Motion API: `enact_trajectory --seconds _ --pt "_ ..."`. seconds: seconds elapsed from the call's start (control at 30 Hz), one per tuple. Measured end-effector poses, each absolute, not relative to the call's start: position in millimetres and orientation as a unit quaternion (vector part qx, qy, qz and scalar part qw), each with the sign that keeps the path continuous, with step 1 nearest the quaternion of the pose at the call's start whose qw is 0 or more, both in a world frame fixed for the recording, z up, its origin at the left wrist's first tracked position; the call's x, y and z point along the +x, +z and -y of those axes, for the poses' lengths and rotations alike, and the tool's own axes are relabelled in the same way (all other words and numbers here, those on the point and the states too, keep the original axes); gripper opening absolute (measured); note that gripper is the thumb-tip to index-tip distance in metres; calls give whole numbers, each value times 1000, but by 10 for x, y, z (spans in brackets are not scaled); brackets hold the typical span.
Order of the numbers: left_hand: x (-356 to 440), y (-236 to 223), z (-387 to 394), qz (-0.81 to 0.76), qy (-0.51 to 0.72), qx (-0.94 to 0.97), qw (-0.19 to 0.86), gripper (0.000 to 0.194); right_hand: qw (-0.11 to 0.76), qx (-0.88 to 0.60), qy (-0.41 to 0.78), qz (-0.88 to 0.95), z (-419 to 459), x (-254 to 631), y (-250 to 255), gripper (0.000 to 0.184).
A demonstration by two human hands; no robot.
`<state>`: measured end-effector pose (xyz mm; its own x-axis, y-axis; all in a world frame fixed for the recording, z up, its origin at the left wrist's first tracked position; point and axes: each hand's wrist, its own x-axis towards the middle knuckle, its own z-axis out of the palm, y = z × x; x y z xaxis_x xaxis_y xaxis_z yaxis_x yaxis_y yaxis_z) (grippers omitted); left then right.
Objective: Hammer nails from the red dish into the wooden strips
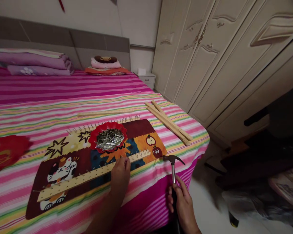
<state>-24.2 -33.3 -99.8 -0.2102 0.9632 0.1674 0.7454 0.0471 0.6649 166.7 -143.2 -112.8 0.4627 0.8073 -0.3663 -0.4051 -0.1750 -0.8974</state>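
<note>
Striped pink bedding (63, 94) fills the scene, a bed serving as workbench, with a cream wardrobe (222, 58) along the right wall and folded blankets (31, 61) stacked at the headboard. On the bedding lies a patchwork mat (63, 156) with a cat printed on it, and across that mat runs a long wooden strip (88, 177), slanting from lower left up to the right, with small nails standing along it. The left hand (120, 174) is down on this strip near its right part, fingers drawn together at the tips and seemingly pinching something tiny against the wood (too small to make out). The right hand (183, 204) sits off the bed's edge, lower right, wrapped tight around the handle of a hammer (173, 162). The hammer stands upright, its dark head level with the mat's corner, just beside the strip's right end and a little apart from the left hand. Behind the left hand, a red dish (108, 136) heaped with silvery nails rests on the mat. A second nailed strip (102, 125) lines the mat's far edge, another bare strip (104, 112) lies beyond it, and more strips (169, 123) lie crossed near the bed's right corner. A red cloth (6, 152) sits at far left.
</note>
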Motion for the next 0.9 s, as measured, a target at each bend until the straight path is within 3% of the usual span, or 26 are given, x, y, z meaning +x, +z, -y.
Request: enact_trajectory --seconds 0.23,0.37,0.73,0.9 --pt "-267 -1097 380 -669 369 628 149 22 505 -600 404 471 1426 1560 -609 37" --pt "-276 -1104 391 -663 365 635 157 18 427 -535 401 609 1244 1420 -475 42" --pt "-247 -1252 364 -623 416 660 65 18 364 -512 265 732 1153 1336 -485 46" --pt "-251 -1259 367 -621 411 665 57 18 358 -509 258 739 1162 1332 -489 45"
